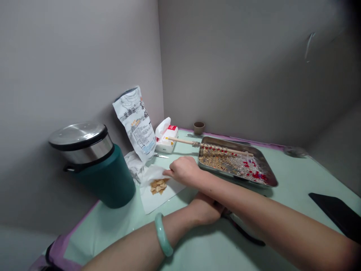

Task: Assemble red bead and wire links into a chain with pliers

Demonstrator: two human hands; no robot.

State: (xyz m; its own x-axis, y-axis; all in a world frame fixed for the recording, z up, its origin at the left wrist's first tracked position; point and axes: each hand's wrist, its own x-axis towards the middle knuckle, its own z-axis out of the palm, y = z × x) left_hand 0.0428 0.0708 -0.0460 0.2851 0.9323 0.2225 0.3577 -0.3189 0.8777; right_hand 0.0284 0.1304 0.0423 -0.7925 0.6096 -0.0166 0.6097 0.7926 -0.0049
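right hand (184, 170): curled, closure cannot be told | cracker pieces (158, 186): lain just under its fingertips on paper sheet (153, 203); judged light, brittle, best pinched gently by edges | left hand (204, 209): grip hidden, pliers (244, 232) beside it

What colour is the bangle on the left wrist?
The bangle is pale jade green; the head view shows it best.

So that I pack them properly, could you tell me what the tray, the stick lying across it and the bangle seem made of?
The tray looks like bare stainless steel: grey, with a glossy rim. The stick seems unfinished wood, matte and tan. The bangle on the wrist is pale green, smooth and glossy: perhaps jade, possibly glass or resin.
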